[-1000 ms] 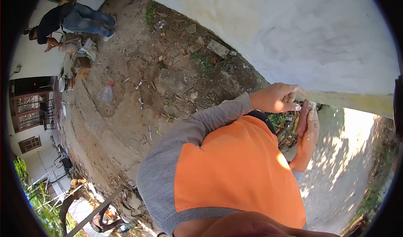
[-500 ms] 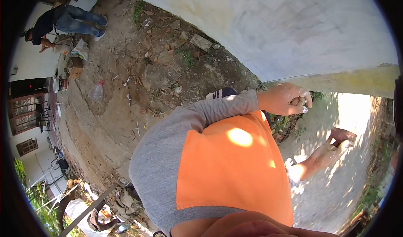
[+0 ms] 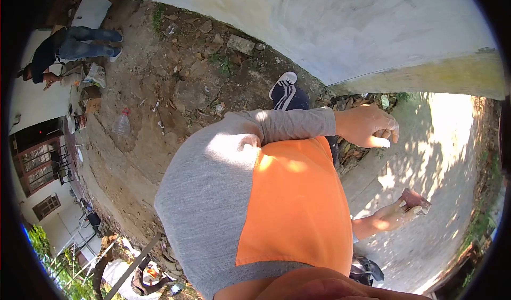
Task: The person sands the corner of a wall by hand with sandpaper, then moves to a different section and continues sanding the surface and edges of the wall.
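In the head view, the left hand [image 3: 367,125] reaches out past the grey sleeve [image 3: 287,125] and orange vest [image 3: 295,204], low against the foot of the white wall [image 3: 372,28]; its fingers curl loosely inward, and I cannot tell whether they pinch anything. The right hand [image 3: 411,203] hangs lower over the sunlit concrete path [image 3: 426,156], fingers closed around a small object [image 3: 418,210] too blurred to identify. A dark striped shoe [image 3: 285,90] stands on the dirt just beside the wall; a plastic bottle [image 3: 121,123] lies well apart, and another person [image 3: 64,47] bends over far off.
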### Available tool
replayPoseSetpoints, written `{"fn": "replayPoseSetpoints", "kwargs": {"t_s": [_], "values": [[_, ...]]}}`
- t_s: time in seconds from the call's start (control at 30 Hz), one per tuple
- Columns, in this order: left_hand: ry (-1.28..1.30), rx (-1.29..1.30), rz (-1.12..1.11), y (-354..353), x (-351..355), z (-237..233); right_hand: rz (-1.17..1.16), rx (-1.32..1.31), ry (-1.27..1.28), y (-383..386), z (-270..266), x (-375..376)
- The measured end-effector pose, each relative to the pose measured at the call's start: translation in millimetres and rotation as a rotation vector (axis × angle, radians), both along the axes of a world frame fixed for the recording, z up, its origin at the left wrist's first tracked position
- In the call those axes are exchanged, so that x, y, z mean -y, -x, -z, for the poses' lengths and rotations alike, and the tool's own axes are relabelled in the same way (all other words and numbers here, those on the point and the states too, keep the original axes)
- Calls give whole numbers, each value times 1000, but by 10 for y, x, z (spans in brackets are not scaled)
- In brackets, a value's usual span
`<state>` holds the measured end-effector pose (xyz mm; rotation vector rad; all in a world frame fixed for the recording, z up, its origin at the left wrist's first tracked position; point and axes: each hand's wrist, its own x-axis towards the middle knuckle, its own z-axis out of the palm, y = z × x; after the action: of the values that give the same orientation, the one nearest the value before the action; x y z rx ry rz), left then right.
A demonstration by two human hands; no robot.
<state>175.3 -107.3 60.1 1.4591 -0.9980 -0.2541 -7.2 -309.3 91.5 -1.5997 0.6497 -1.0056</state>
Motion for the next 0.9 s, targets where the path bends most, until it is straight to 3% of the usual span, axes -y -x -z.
{"fn": "replayPoseSetpoints", "kwargs": {"t_s": [0.1, 0.17, 0.27, 0.37, 0.47, 0.63, 0.7, 0.77, 0.83, 0.9], "values": [[29, 30, 75, -128, 104, -76, 236, 96, -44, 24, 64, 15], [44, 78, 98, -195, 168, -130, 483, -80, -82, -43, 40, 14], [46, 106, 125, -250, 168, -305, 350, 244, -173, -317, -220, -128], [58, 42, 142, -275, 127, -282, 272, 267, -56, -513, -379, -172], [42, 171, 124, -307, 22, -356, 248, 333, 53, -851, -471, -163], [-29, 119, -20, -362, -184, -278, 148, 354, 363, -1535, -652, -1], [-37, 140, -68, -386, -280, -257, 79, 399, 284, -1835, -862, 32], [-28, 194, -55, -405, -360, -246, 100, 551, 611, -2207, -1138, 166], [69, 146, -59, -398, -408, -245, 117, 653, 623, -2565, -1535, 163], [-24, 139, -75, -387, -538, -386, 320, 606, 1074, -2852, -1884, 330]]}}
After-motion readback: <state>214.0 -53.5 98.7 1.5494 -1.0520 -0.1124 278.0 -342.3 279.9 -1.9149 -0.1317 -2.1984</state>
